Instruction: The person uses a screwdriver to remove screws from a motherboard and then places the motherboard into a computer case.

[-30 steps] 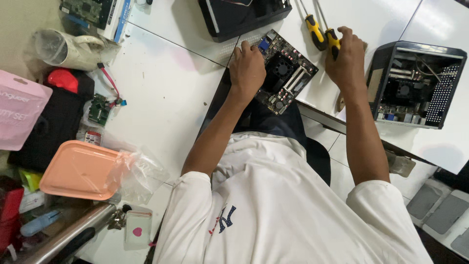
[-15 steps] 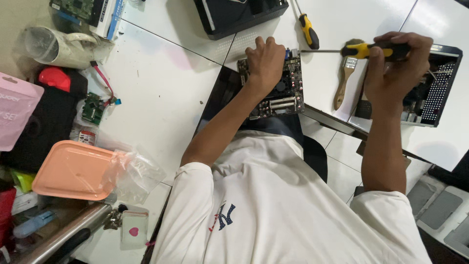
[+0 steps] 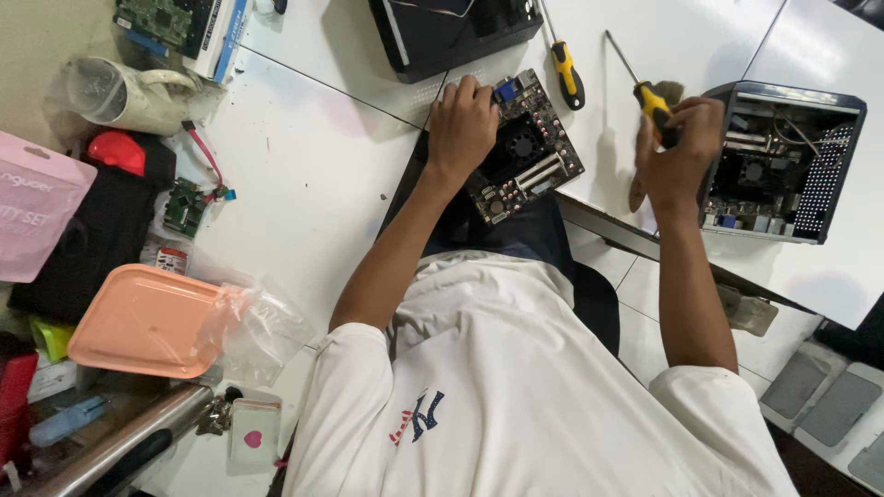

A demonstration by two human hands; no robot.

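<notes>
on the white counter point(image 3: 304, 175), your left hand point(image 3: 463, 124) is pressing the motherboard point(image 3: 521, 152) with spread fingers while your right hand point(image 3: 680, 152), now lowered beside the open case point(image 3: 783, 161), is clamping the screwdriver point(image 3: 645, 87).

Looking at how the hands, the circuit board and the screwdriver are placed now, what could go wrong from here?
1. The circuit board lies at the table's edge, partly over it, steadied only by the left hand; it might slip off.
2. The right hand holds a yellow-handled screwdriver in the air with its tip free; a careless swing might scratch the board.
3. The open computer case stands close beside that hand and might be knocked.
</notes>
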